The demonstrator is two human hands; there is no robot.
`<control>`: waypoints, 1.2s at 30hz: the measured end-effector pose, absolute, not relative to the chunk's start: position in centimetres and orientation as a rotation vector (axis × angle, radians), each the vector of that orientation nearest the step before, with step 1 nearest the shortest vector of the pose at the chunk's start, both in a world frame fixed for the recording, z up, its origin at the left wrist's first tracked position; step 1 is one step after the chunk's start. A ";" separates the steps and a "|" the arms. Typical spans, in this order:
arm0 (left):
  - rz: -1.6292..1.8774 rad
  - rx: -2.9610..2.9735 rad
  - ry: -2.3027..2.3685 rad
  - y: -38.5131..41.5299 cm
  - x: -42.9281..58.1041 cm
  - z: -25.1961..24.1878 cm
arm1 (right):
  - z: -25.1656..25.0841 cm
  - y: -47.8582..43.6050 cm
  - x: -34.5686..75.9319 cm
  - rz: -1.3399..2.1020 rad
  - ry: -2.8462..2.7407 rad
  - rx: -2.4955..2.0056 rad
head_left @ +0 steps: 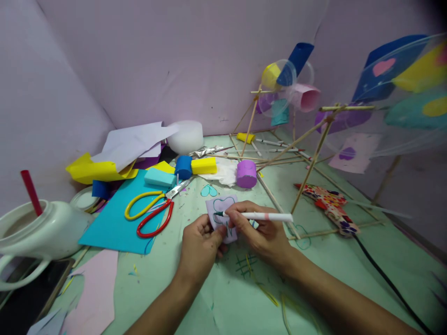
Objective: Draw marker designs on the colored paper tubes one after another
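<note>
My left hand (203, 246) pinches the lower left part of a small pale lilac paper piece (231, 203). Dark teal outlines, rounded like a flower or clover, are drawn on that paper. In my right hand (263, 232) is a white felt-tip marker (270, 217), gripped like a pen with its dark tip at the drawing. Both hands are close together over the green tabletop cover (195, 302). Above the paper lies a small teal heart cutout (208, 190). To the left are scissors (164, 207) with one yellow and one red handle.
A stick frame (310, 167) with a wheel of paper cups stands on the right. Near it lies a fabric-covered tool (330, 207) with a black cord. Left are blue sheets (115, 228), a white teapot-like vessel (63, 232) and a phone (33, 288). Paper rolls, including a purple one (246, 174), lie behind.
</note>
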State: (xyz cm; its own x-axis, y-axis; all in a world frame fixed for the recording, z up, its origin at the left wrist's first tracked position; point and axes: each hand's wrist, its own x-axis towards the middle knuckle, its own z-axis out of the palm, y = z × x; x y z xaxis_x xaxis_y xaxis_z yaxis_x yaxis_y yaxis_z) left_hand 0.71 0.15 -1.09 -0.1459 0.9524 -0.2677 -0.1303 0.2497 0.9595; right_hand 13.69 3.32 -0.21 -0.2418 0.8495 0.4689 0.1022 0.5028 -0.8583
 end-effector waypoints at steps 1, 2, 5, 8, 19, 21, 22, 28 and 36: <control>1.179 0.852 1.357 0.1 0.7 -1.1 | -0.2 3.3 13.7 0.879 -1.676 -0.826; 1.181 0.851 1.358 0.1 0.7 -1.1 | -0.2 3.3 13.7 0.886 -1.670 -0.833; 1.181 0.850 1.366 0.1 0.7 -1.0 | -0.3 3.3 13.9 0.901 -1.660 -0.844; 1.184 0.853 1.372 0.1 0.7 -1.0 | -0.4 3.4 13.9 0.896 -1.671 -0.843; 1.179 0.856 1.389 0.2 0.8 -1.0 | -0.5 3.7 14.0 0.893 -1.632 -0.910; 1.178 0.857 1.391 0.2 0.7 -1.0 | -0.4 3.6 14.0 0.904 -1.599 -0.934; 1.179 0.857 1.392 0.1 0.7 -1.0 | -0.3 3.5 14.0 0.920 -1.568 -0.949; 1.180 0.843 1.411 0.3 0.6 -1.1 | 0.4 3.9 14.1 0.980 -1.273 -0.944; 1.172 0.833 1.391 0.1 0.4 -0.1 | -0.2 5.8 14.9 1.265 -1.053 -1.023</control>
State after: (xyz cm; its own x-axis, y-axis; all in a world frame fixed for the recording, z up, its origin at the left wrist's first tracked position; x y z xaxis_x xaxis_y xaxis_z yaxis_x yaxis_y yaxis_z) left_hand 0.42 0.11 -0.14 -0.1710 0.9427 -0.2866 -0.1220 0.2684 0.9556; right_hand 14.86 5.77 -0.19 0.0203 0.9990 0.0387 -0.2194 0.0422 -0.9747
